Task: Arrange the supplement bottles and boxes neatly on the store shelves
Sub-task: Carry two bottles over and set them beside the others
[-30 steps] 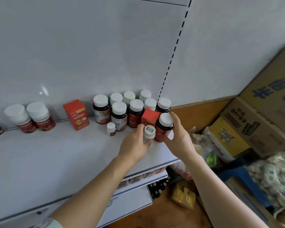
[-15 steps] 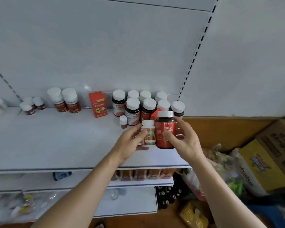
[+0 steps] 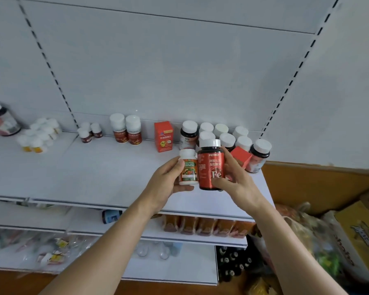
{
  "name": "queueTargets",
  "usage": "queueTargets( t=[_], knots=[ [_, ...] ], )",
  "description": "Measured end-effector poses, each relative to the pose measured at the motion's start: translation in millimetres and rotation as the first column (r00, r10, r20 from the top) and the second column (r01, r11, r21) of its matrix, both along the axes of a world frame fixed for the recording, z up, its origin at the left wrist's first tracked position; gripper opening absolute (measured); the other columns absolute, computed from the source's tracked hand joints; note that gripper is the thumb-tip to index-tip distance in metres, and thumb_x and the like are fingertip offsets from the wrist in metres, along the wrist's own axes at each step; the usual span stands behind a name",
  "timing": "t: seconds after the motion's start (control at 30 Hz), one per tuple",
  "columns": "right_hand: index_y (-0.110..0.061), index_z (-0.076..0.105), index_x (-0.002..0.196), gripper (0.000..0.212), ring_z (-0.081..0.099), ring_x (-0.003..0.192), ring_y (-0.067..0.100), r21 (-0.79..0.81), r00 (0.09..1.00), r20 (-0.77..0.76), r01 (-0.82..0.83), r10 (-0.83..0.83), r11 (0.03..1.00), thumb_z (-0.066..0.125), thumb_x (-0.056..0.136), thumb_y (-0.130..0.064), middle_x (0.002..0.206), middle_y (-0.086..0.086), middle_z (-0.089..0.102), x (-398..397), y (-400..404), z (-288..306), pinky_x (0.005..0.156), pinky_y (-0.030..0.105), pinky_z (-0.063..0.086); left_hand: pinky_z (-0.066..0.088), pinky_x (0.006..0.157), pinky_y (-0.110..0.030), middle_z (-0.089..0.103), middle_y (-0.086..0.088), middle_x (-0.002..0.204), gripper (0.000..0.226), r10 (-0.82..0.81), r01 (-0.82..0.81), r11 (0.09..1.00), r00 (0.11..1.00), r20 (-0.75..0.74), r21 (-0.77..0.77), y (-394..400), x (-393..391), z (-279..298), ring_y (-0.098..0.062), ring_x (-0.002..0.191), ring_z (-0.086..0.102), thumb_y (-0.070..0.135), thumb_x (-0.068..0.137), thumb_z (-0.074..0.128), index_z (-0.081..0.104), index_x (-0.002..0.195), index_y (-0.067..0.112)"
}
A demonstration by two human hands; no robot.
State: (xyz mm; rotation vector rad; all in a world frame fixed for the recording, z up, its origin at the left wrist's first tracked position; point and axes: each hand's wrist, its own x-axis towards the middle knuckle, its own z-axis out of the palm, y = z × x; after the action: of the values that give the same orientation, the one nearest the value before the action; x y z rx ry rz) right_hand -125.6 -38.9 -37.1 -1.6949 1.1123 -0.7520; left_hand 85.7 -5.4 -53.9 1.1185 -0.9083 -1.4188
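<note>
My left hand (image 3: 165, 184) grips a small white bottle (image 3: 188, 167) with a green and red label, held upright above the white shelf (image 3: 94, 173). Beside it my right hand (image 3: 237, 179) grips a taller dark bottle with a red "Fe" label (image 3: 211, 167) and a white cap. The two bottles are side by side and nearly touch. Behind them stands a cluster of white-capped bottles (image 3: 227, 137), a tilted red box (image 3: 241, 156) and an upright red box (image 3: 163, 136). Two red-labelled bottles (image 3: 126, 132) stand further left.
Small bottles (image 3: 90, 133) and yellow-labelled ones (image 3: 37, 137) sit at the shelf's left, with a large jar (image 3: 1, 121) at the far left. Lower shelves hold orange packets (image 3: 200, 225) and bagged goods (image 3: 49, 250). Cardboard boxes (image 3: 360, 235) and bags crowd the floor at right.
Both hands have lifted their bottles off the shelf and turned them upright with labels facing me. The view has swung left, showing more of the shelf.
</note>
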Motion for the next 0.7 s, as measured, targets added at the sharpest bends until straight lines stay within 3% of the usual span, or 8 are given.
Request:
queueTargets(
  t=[0.1, 0.3, 0.47, 0.7],
  knots=[
    [-0.052, 0.025, 0.152, 0.089, 0.061, 0.113, 0.008, -0.019, 1.0, -0.005, -0.012, 0.012, 1.0, 0.068, 0.077, -0.03, 0.121, -0.015, 0.066, 29.5, 9.7, 4.7, 0.092, 0.039, 0.054, 0.058, 0.085, -0.043, 0.072, -0.009, 0.114, 0.031, 0.009, -0.009, 1.0, 1.0, 0.001, -0.006, 12.4, 29.3, 3.1, -0.026, 0.107, 0.07, 0.032, 0.104, 0.047, 0.062, 0.127, 0.019],
    [-0.044, 0.027, 0.153, 0.09, 0.064, 0.108, 0.006, -0.052, 0.999, 0.0, -0.044, 0.044, 0.998, 0.077, 0.082, -0.02, 0.116, -0.011, 0.071, 107.3, 34.6, 7.4, 0.075, 0.01, 0.048, 0.059, 0.083, -0.043, 0.073, -0.008, 0.111, 0.027, 0.084, -0.084, 0.996, 0.996, -0.014, 0.005, 44.7, 103.8, 3.1, -0.027, 0.105, 0.07, 0.028, 0.104, 0.048, 0.063, 0.124, 0.02],
    [-0.048, 0.021, 0.153, 0.094, 0.066, 0.106, 0.009, -0.103, 0.998, 0.024, -0.049, 0.051, 0.994, 0.08, 0.084, -0.022, 0.115, -0.006, 0.071, 175.4, 51.9, 3.0, 0.08, 0.021, 0.051, 0.058, 0.085, -0.046, 0.073, -0.01, 0.111, 0.028, 0.147, -0.146, 0.989, 0.988, -0.04, 0.008, 70.0, 167.8, 3.3, -0.027, 0.102, 0.071, 0.027, 0.103, 0.049, 0.063, 0.126, 0.018],
    [-0.054, 0.02, 0.152, 0.094, 0.065, 0.105, 0.011, -0.136, 0.984, -0.018, -0.177, 0.177, 0.975, 0.081, 0.083, -0.033, 0.117, -0.008, 0.07, 255.1, 43.9, 2.1, 0.081, 0.029, 0.051, 0.058, 0.084, -0.046, 0.073, -0.011, 0.112, 0.028, 0.263, -0.262, 0.965, 0.963, -0.054, 0.027, 86.1, 240.4, 3.8, -0.029, 0.104, 0.07, 0.027, 0.103, 0.049, 0.063, 0.125, 0.017]
  ],
)
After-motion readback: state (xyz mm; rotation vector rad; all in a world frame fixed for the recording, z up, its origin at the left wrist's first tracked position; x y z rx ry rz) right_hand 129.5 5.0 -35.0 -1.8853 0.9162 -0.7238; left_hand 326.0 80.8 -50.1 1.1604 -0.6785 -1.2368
